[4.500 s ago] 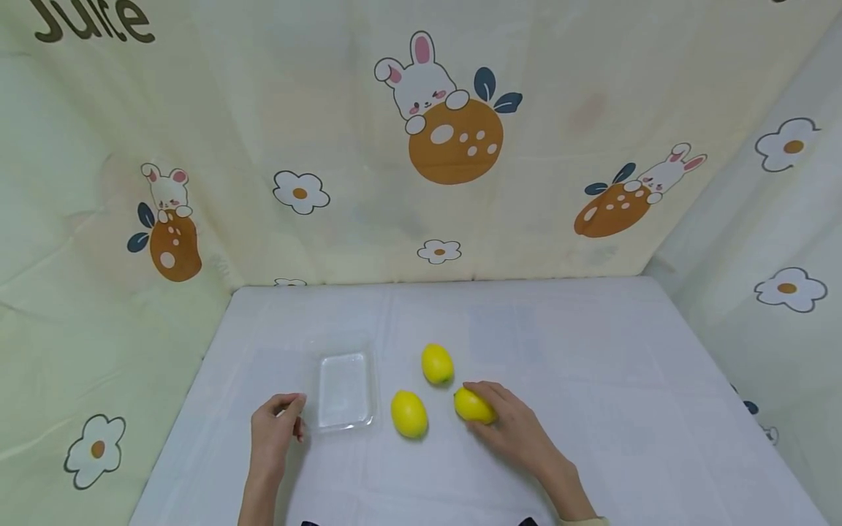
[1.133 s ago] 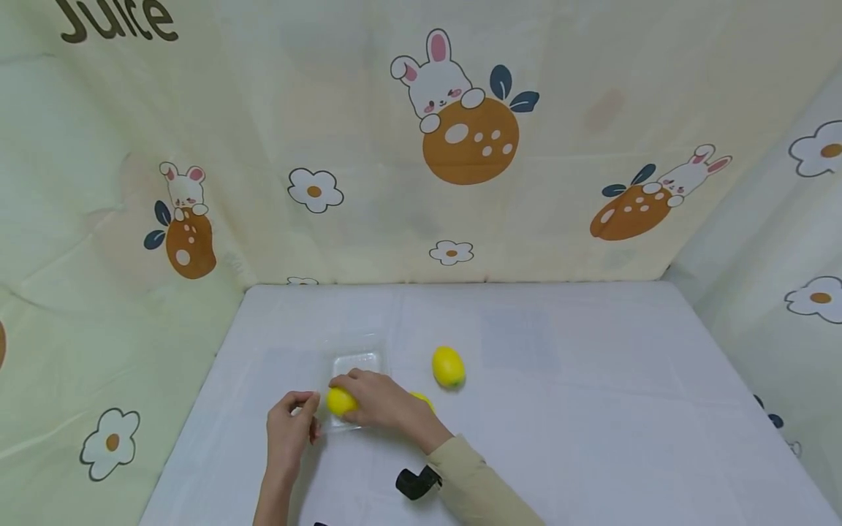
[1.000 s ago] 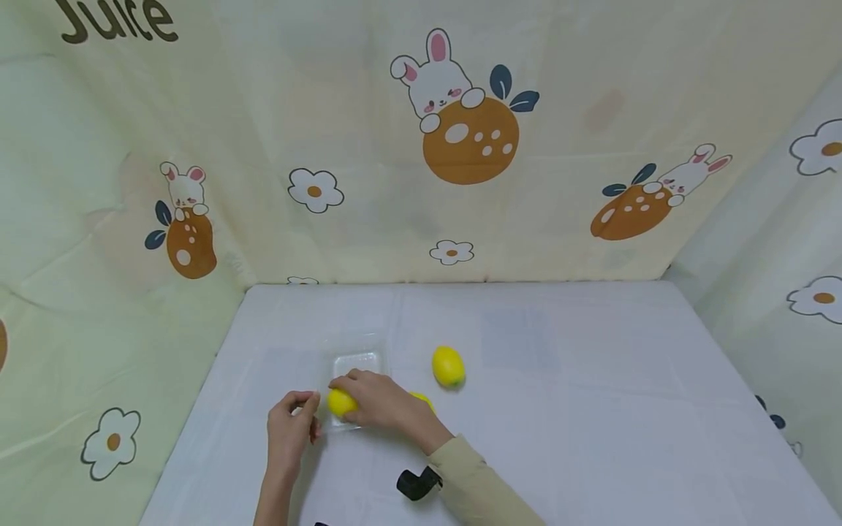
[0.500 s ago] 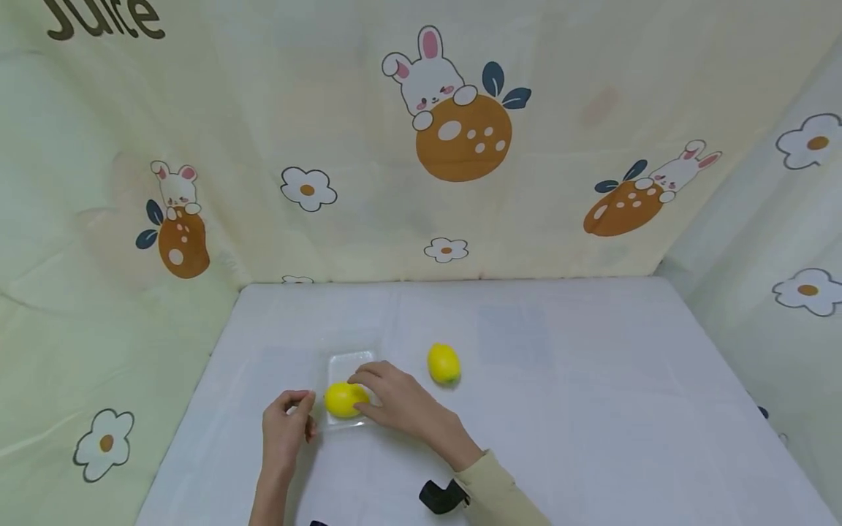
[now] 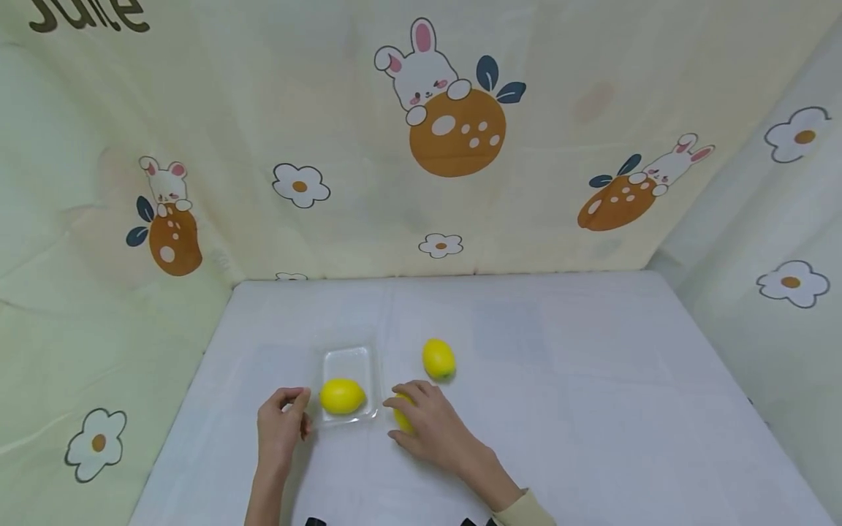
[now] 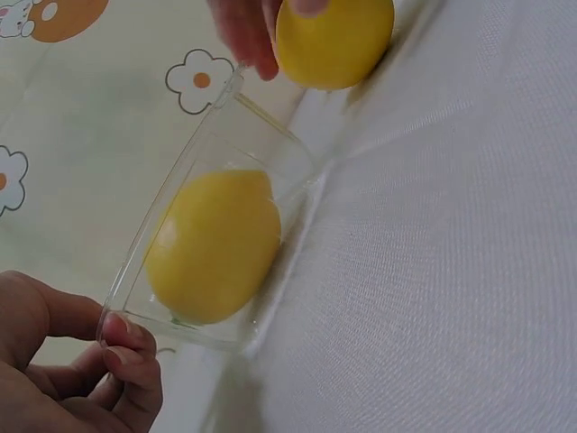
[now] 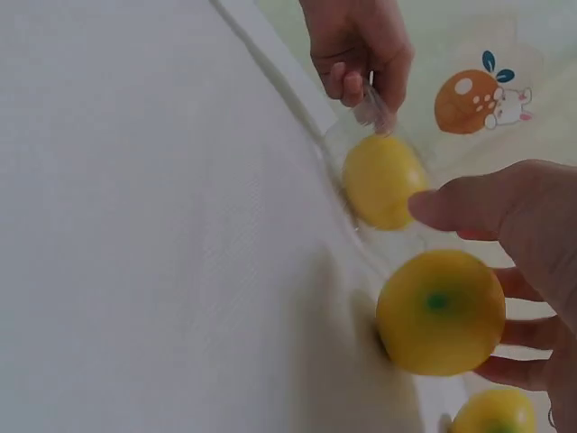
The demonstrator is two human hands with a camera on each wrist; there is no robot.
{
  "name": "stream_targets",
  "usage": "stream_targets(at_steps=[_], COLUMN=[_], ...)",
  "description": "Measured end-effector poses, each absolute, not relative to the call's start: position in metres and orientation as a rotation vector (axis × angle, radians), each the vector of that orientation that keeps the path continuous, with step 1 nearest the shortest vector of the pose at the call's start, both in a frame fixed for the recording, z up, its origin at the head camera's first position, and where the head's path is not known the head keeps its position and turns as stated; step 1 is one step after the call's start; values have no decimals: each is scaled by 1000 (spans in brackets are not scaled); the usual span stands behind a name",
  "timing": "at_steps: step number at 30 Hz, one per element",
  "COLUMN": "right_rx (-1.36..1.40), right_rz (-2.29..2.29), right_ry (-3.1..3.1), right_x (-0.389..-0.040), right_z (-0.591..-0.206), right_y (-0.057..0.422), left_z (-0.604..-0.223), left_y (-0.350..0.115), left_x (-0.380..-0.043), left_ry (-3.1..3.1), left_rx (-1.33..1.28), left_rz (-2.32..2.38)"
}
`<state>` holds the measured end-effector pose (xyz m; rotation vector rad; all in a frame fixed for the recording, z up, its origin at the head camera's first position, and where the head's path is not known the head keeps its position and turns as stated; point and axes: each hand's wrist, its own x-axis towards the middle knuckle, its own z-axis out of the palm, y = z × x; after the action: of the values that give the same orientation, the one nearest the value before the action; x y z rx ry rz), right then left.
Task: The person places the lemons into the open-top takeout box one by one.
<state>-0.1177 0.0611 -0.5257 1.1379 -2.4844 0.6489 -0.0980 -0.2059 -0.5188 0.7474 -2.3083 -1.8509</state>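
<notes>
One lemon (image 5: 342, 395) already lies in the clear plastic tray (image 5: 349, 361), at its near end, so you are on the second lemon (image 7: 440, 312), which sits on the counter (image 5: 559, 365) just to the right of the tray. Your right hand (image 5: 430, 427) covers it from above, with the fingers (image 7: 469, 209) curling round it and touching its sides, though whether the grip has fully closed is hard to tell (the right wrist view shows the thumb arched over the fruit and other fingertips beneath it). Your left hand (image 5: 281, 427) pinches the tray's near left corner between thumb and fingertips, holding it steady on the counter. By my reading, the next move calls for a firm wrap on this lemon, a short lift over the tray's right wall and a set-down in the free far half, beyond the fruit already there; keep the left pinch so the light tray does not skid. The third lemon (image 5: 438, 359) rests farther back on the counter, near the tray's far right corner and apart from both hands.
</notes>
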Motion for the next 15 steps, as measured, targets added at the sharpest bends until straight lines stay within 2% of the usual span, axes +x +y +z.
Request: stream_targets(at_steps=[15], right_rx=[1049], right_rz=[770], right_ry=[-2640], right_x=[-111], right_z=[-540], right_y=[73], left_z=[-520], left_y=[-207], left_x=[-98], left_ry=[-2312], left_rx=[746], left_rz=[-1844])
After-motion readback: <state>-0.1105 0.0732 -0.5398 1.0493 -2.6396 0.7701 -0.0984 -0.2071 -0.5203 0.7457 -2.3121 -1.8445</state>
